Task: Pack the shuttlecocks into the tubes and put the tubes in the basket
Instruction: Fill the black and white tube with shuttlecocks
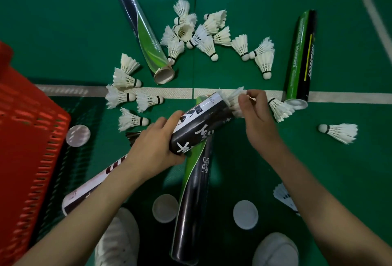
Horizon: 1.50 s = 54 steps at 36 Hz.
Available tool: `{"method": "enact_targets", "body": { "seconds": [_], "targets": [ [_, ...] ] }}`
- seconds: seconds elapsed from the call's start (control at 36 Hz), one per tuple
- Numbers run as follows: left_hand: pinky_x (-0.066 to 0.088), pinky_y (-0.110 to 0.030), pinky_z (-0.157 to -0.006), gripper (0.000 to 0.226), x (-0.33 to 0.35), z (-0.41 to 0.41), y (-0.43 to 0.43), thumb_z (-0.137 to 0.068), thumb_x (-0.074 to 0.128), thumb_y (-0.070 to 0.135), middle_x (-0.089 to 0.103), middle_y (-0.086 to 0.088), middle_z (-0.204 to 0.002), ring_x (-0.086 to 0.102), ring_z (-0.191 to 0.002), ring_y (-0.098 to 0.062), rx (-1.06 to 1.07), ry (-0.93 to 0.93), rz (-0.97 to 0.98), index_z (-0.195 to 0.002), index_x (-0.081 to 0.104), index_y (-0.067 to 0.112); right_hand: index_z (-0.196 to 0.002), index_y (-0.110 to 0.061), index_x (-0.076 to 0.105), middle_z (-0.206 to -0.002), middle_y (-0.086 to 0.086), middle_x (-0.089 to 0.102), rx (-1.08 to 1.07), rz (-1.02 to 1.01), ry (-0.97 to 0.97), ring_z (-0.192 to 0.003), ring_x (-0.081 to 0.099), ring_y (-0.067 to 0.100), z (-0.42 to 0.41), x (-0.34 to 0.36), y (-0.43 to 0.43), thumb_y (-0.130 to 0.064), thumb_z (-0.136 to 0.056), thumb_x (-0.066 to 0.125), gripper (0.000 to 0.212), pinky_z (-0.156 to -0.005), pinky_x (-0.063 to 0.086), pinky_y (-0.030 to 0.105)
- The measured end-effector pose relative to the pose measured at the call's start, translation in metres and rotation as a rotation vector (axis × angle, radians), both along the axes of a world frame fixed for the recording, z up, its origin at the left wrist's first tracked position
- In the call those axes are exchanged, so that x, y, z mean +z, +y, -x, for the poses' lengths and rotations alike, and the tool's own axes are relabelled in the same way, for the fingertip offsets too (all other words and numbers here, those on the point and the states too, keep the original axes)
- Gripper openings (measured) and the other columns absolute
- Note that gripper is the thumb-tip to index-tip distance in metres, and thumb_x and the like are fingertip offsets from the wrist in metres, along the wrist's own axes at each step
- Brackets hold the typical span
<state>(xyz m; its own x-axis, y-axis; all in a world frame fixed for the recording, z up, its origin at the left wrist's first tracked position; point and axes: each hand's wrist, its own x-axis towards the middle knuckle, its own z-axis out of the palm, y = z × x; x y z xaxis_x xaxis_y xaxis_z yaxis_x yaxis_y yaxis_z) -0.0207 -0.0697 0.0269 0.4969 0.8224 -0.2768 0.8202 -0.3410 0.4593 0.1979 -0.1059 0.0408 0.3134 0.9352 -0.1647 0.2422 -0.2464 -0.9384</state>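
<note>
The left hand [157, 145] is curled round the near end of a black-and-white tube [203, 121], holding it tilted above the green floor [63, 32], its mouth pointing far and right; the right hand [257, 117] pinches between thumb and fingertips a shuttlecock [231, 98] whose feathers stick out of that mouth; loose shuttlecocks [197, 34] lie scattered on the far side and to the left; a black-green tube [195, 191] lies under the held one; a green tube [301, 58] lies at the right; the red basket [27, 138] stands at the left edge; 3 white caps [245, 214] lie near.
</note>
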Motion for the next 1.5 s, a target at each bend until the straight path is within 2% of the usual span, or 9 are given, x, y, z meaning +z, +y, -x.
{"method": "enact_targets", "body": {
  "seconds": [0.33, 0.47, 0.67, 0.75, 0.83, 0.94, 1.08, 1.28, 1.5],
  "targets": [
    [0.044, -0.040, -0.091, 0.107, -0.004, -0.005, -0.003, -0.063, 0.081, 0.038, 0.049, -0.003, -0.120, 0.050, -0.105, -0.024, -0.048, 0.014, -0.011, -0.147, 0.016, 0.030, -0.088, -0.022, 0.042, -0.080, -0.007, 0.047, -0.001, 0.093, 0.078, -0.062, 0.044, -0.010, -0.009, 0.000, -0.006, -0.033, -0.101, 0.031, 0.020, -0.059, 0.034, -0.001],
    [0.044, -0.038, -0.088, 0.106, -0.003, -0.005, -0.002, -0.063, 0.081, 0.039, 0.049, -0.002, -0.119, 0.050, -0.104, -0.023, -0.057, 0.013, -0.025, -0.146, 0.017, 0.031, -0.118, -0.007, 0.044, -0.120, 0.005, 0.050, 0.010, 0.130, 0.076, -0.105, 0.042, 0.007, -0.014, 0.001, -0.004, -0.041, -0.100, 0.029, 0.042, -0.061, 0.028, -0.010],
    [0.043, -0.038, -0.086, 0.104, -0.001, -0.002, 0.000, -0.063, 0.079, 0.039, 0.049, -0.002, -0.120, 0.049, -0.105, -0.026, -0.084, 0.060, -0.036, -0.147, 0.017, 0.032, -0.138, -0.005, 0.031, -0.145, 0.008, 0.034, 0.040, 0.175, 0.094, -0.116, 0.029, 0.009, -0.013, 0.007, 0.000, -0.042, -0.100, 0.024, 0.054, -0.076, 0.034, 0.011],
    [0.042, -0.037, -0.084, 0.104, 0.000, -0.003, 0.001, -0.063, 0.079, 0.041, 0.049, -0.001, -0.118, 0.049, -0.103, -0.025, -0.078, 0.047, -0.052, -0.146, 0.018, 0.032, -0.134, -0.011, 0.037, -0.126, -0.010, 0.046, 0.069, 0.185, 0.135, -0.109, 0.045, 0.007, -0.002, 0.008, 0.003, -0.044, -0.099, 0.025, 0.050, -0.082, 0.030, 0.007],
    [0.042, -0.037, -0.084, 0.103, -0.001, -0.005, 0.001, -0.063, 0.080, 0.043, 0.050, -0.001, -0.117, 0.050, -0.102, -0.025, -0.069, 0.044, -0.065, -0.145, 0.018, 0.032, -0.105, -0.010, 0.044, -0.089, -0.001, 0.048, 0.111, 0.175, 0.147, -0.078, 0.049, -0.005, 0.007, 0.004, 0.007, -0.046, -0.098, 0.027, 0.040, -0.080, 0.038, 0.014],
    [0.041, -0.036, -0.082, 0.104, -0.003, -0.004, 0.000, -0.062, 0.080, 0.043, 0.049, -0.001, -0.116, 0.050, -0.100, -0.023, -0.045, 0.044, -0.064, -0.145, 0.018, 0.033, -0.123, -0.015, 0.042, -0.088, -0.015, 0.045, 0.117, 0.175, 0.193, -0.071, 0.043, -0.024, 0.007, 0.002, 0.010, -0.045, -0.099, 0.025, 0.043, -0.068, 0.033, -0.002],
    [0.043, -0.035, -0.080, 0.104, -0.007, 0.000, 0.000, -0.062, 0.080, 0.039, 0.049, -0.002, -0.116, 0.050, -0.101, -0.025, -0.038, 0.078, -0.021, -0.145, 0.016, 0.033, -0.096, -0.018, 0.040, -0.091, -0.003, 0.052, 0.180, 0.187, 0.178, -0.085, 0.049, 0.000, 0.009, -0.001, 0.009, -0.047, -0.098, 0.024, 0.033, -0.074, 0.036, 0.013],
    [0.044, -0.036, -0.081, 0.104, -0.009, 0.003, 0.001, -0.062, 0.080, 0.037, 0.048, -0.002, -0.113, 0.050, -0.101, -0.025, 0.024, 0.051, 0.001, -0.145, 0.018, 0.033, -0.098, -0.024, 0.047, -0.091, -0.007, 0.061, 0.178, 0.065, 0.176, -0.080, 0.056, -0.009, 0.004, -0.009, 0.003, -0.021, -0.098, 0.045, 0.003, -0.074, 0.041, 0.005],
    [0.044, -0.039, -0.087, 0.104, -0.005, 0.003, 0.000, -0.063, 0.080, 0.036, 0.048, -0.003, -0.118, 0.050, -0.103, -0.026, -0.008, 0.033, -0.004, -0.146, 0.018, 0.029, -0.105, -0.033, 0.034, -0.102, 0.004, 0.070, 0.274, 0.093, 0.186, -0.098, 0.066, 0.013, 0.008, -0.006, 0.002, -0.016, -0.083, 0.068, 0.044, -0.094, 0.050, 0.033]
  ]
}}
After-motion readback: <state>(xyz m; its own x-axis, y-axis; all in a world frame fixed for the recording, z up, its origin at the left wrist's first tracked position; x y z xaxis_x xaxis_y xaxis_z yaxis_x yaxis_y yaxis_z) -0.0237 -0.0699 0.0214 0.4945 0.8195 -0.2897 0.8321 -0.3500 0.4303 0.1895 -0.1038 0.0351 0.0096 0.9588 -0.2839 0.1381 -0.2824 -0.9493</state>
